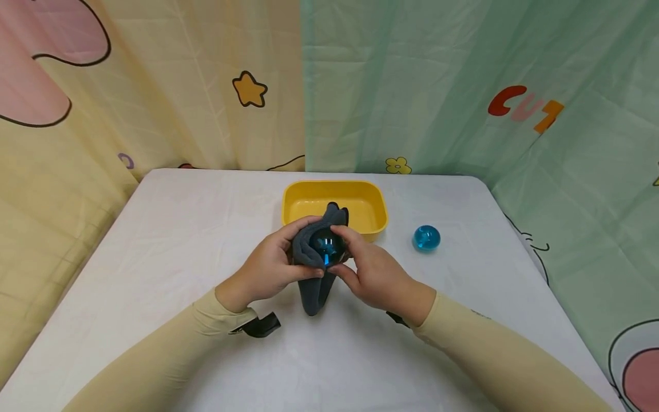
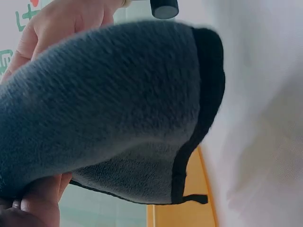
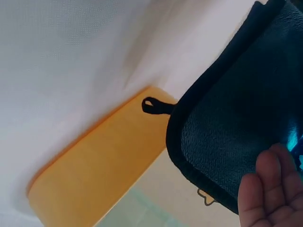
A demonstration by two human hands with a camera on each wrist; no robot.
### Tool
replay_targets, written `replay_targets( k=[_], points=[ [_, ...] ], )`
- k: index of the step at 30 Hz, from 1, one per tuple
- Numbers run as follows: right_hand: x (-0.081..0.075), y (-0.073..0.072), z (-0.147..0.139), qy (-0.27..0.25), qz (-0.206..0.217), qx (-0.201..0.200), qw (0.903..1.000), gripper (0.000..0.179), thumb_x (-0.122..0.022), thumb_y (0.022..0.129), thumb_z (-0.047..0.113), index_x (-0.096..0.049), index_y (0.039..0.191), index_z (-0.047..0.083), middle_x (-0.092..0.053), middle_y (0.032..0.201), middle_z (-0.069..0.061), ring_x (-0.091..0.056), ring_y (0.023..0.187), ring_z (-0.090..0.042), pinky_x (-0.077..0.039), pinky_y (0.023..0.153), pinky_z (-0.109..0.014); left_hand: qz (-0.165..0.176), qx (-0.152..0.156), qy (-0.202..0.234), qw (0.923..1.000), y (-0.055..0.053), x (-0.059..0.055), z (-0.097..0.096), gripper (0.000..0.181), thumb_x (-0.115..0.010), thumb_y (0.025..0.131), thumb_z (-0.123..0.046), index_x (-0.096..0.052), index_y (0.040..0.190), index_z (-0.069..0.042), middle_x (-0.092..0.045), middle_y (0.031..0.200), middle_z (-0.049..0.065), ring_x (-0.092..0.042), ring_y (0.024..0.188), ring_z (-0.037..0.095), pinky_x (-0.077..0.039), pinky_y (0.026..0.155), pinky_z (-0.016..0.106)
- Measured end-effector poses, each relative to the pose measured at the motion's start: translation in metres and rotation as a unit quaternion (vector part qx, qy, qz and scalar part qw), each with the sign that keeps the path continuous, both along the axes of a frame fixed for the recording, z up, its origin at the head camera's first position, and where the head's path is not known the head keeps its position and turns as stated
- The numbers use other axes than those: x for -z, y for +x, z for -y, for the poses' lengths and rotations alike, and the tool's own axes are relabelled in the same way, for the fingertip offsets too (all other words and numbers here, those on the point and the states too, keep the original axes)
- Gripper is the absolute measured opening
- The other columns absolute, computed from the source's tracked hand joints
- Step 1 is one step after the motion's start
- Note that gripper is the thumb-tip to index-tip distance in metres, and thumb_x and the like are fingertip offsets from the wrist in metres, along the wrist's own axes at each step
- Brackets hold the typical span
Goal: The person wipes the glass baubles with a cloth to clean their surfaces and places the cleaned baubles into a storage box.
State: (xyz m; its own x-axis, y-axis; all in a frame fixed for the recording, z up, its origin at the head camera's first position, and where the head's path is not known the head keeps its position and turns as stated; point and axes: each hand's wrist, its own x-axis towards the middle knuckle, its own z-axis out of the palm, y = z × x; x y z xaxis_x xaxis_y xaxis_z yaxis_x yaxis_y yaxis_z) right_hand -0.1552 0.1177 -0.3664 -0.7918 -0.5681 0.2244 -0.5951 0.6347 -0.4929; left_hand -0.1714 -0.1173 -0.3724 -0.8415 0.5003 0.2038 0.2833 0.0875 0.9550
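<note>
A dark blue glass ball point(image 1: 328, 246) sits in a fold of a grey cloth point(image 1: 312, 294), both held above the table in front of the yellow tub. My left hand point(image 1: 268, 263) grips the cloth from the left, its thumb below the ball. From the right, my right hand point(image 1: 378, 272) pinches the ball between thumb and forefinger. The left wrist view has the cloth point(image 2: 118, 90) covering most of the ball's side, so the ball is hidden there. In the right wrist view, fingers point(image 3: 270, 184) lie against the cloth's inner face, with a blue glint at the edge.
The yellow tub point(image 1: 334, 184) stands just behind the hands, near the table's back edge. A lighter blue clear ball point(image 1: 426, 238) rests on the white table point(image 1: 206, 212) to the right of the tub. Patterned curtains point(image 1: 391, 86) hang behind the table.
</note>
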Motion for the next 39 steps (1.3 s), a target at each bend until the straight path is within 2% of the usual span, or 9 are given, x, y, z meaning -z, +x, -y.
replay_targets(
  k=[3, 6, 10, 18, 25, 28, 32, 36, 39],
  points=[
    [0.0005, -0.0016, -0.0009, -0.035, 0.051, 0.0, 0.9981, 0.071, -0.07, 0.103, 0.024, -0.027, 0.156, 0.005, -0.075, 0.119, -0.011, -0.07, 0.091, -0.017, -0.064, 0.083, -0.029, 0.002, 0.004, 0.002, 1.0, 0.0002, 0.001, -0.0003, 0.083, -0.084, 0.085, 0.003, -0.046, 0.157, -0.014, -0.062, 0.146, 0.016, -0.069, 0.121, 0.031, -0.062, 0.097, 0.033],
    [0.0014, -0.0028, -0.0014, -0.096, 0.129, 0.0, 0.987, 0.057, -0.062, 0.108, 0.022, -0.033, 0.153, 0.002, -0.078, 0.109, -0.01, -0.067, 0.086, -0.015, -0.061, 0.079, -0.026, 0.005, 0.004, 0.0, 1.0, -0.0002, 0.0028, -0.0012, 0.082, -0.084, 0.086, 0.003, -0.046, 0.157, -0.014, -0.063, 0.145, 0.016, -0.068, 0.122, 0.03, -0.062, 0.098, 0.033],
    [0.0026, -0.003, -0.0004, -0.138, 0.165, 0.0, 0.9767, 0.049, -0.055, 0.111, 0.022, -0.04, 0.153, 0.001, -0.075, 0.127, -0.012, -0.072, 0.102, -0.018, -0.062, 0.096, -0.033, 0.008, -0.003, -0.009, 0.9999, -0.0016, 0.0051, -0.0025, 0.084, -0.085, 0.085, 0.002, -0.046, 0.156, -0.014, -0.063, 0.145, 0.015, -0.068, 0.123, 0.03, -0.062, 0.098, 0.032],
    [0.0033, -0.0008, 0.0008, -0.044, 0.06, -0.015, 0.9971, 0.077, -0.068, 0.104, 0.016, -0.018, 0.161, 0.006, -0.067, 0.134, -0.015, -0.069, 0.109, -0.022, -0.061, 0.101, -0.04, 0.007, -0.009, -0.026, 0.9996, -0.0052, 0.0037, 0.0, 0.083, -0.087, 0.084, 0.0, -0.046, 0.154, -0.015, -0.063, 0.144, 0.014, -0.067, 0.122, 0.03, -0.063, 0.096, 0.032],
    [-0.0008, -0.0062, -0.0032, 0.04, -0.035, -0.001, 0.9986, 0.073, -0.075, 0.099, 0.024, -0.036, 0.157, 0.005, -0.068, 0.138, -0.012, -0.071, 0.113, -0.025, -0.06, 0.103, -0.04, 0.033, 0.016, -0.009, 0.9993, -0.0051, 0.0006, -0.0009, 0.083, -0.085, 0.083, 0.006, -0.042, 0.151, -0.013, -0.064, 0.139, 0.02, -0.068, 0.122, 0.033, -0.063, 0.095, 0.034],
    [-0.0014, -0.0075, -0.0045, 0.044, -0.042, 0.004, 0.9981, 0.072, -0.077, 0.097, 0.028, -0.041, 0.155, 0.004, -0.071, 0.132, -0.01, -0.071, 0.109, -0.021, -0.061, 0.101, -0.039, 0.034, 0.015, -0.009, 0.9993, -0.0045, 0.0008, -0.0016, 0.081, -0.085, 0.083, 0.006, -0.043, 0.151, -0.013, -0.065, 0.139, 0.019, -0.068, 0.122, 0.033, -0.063, 0.096, 0.034],
    [-0.0001, -0.0061, -0.0042, -0.032, 0.062, 0.014, 0.9975, 0.06, -0.071, 0.102, 0.027, -0.045, 0.15, 0.002, -0.073, 0.119, -0.008, -0.069, 0.095, -0.018, -0.064, 0.088, -0.034, 0.032, 0.014, -0.01, 0.9993, -0.0032, 0.0016, -0.003, 0.08, -0.085, 0.084, 0.004, -0.044, 0.15, -0.015, -0.065, 0.139, 0.018, -0.068, 0.122, 0.034, -0.063, 0.096, 0.034],
    [0.0017, -0.0038, -0.002, -0.135, 0.195, 0.022, 0.9713, 0.044, -0.058, 0.11, 0.024, -0.049, 0.148, 0.003, -0.075, 0.117, -0.009, -0.07, 0.094, -0.018, -0.064, 0.087, -0.032, 0.027, 0.006, -0.015, 0.9995, -0.0019, 0.0022, -0.0037, 0.081, -0.087, 0.083, 0.003, -0.045, 0.149, -0.015, -0.064, 0.139, 0.017, -0.068, 0.12, 0.033, -0.063, 0.096, 0.033],
    [0.0007, -0.0018, 0.0012, -0.151, 0.205, 0.025, 0.9666, 0.047, -0.055, 0.111, 0.025, -0.047, 0.152, 0.005, -0.072, 0.132, -0.01, -0.071, 0.106, -0.019, -0.062, 0.099, -0.037, 0.026, -0.008, -0.023, 0.9994, -0.0015, 0.0029, -0.0039, 0.082, -0.088, 0.082, 0.002, -0.045, 0.15, -0.016, -0.064, 0.14, 0.016, -0.068, 0.12, 0.031, -0.063, 0.096, 0.032]
  ],
)
